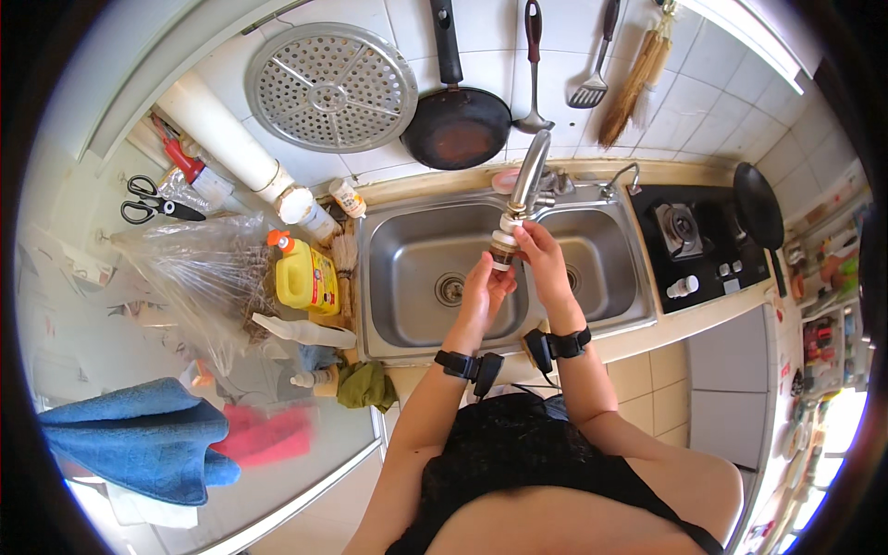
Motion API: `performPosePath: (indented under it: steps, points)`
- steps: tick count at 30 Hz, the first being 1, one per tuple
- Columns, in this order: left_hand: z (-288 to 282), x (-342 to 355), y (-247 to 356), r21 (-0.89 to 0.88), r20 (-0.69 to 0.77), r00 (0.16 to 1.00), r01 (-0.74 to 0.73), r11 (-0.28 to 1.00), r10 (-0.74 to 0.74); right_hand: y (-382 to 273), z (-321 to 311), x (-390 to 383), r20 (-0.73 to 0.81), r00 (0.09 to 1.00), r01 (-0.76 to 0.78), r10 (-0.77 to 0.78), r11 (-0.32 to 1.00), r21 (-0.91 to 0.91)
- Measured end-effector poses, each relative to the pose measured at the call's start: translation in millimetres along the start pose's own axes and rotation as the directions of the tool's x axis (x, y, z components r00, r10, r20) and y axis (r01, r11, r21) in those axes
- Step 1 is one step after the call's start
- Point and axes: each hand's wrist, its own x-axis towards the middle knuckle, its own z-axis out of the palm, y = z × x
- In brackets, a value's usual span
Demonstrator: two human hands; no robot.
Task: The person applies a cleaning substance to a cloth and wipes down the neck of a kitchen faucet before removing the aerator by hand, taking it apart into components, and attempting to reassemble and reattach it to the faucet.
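Over the double sink, both of my hands are at the mouth of the curved metal tap (530, 171). A short cylindrical tap filter (503, 248), white with a brownish middle, sits in line with the tap's outlet. My right hand (544, 261) pinches its upper white part from the right side. Lower down, the fingers of my left hand (483, 294) close around its bottom end. Part of the filter is hidden by my fingers, so I cannot tell how firmly it joins the tap.
Below my hands lies the steel sink (393, 319). Left of it stand a yellow bottle (305, 277) and a plastic bag (199, 277). A frying pan (458, 129), a steamer plate (331, 88) and utensils hang behind. At right is a black gas hob (708, 268) with a small white bottle (683, 287).
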Motion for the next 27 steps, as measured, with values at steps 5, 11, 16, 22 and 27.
performPosePath:
  steps: [5, 11, 16, 22, 27]
  points:
    - [3, 3, 2, -0.199, 0.064, 0.993, 0.107, 0.974, -0.096, 7, -4, 3, -0.030, 1.000, 0.010, -0.010, 1.000, -0.004]
    - [-1, 10, 6, -0.442, 0.148, 0.956, 0.293, 0.848, -0.253, 8, -8, 6, -0.026, 1.000, 0.003, -0.004, 1.000, -0.012]
    - [8, 4, 17, -0.398, 0.183, 0.937, 0.346, 0.849, -0.296, 9, -10, 6, -0.044, 0.999, 0.015, -0.017, 0.999, -0.035]
    - [9, -3, 23, -0.329, 0.249, 0.926, 0.358, 0.874, -0.285, 9, -7, 5, -0.032, 0.999, -0.009, 0.010, 0.999, 0.031]
    - [12, -7, 24, -0.301, 0.219, 0.933, 0.344, 0.890, -0.286, 9, -3, 2, -0.024, 0.999, -0.037, 0.039, 0.996, 0.086]
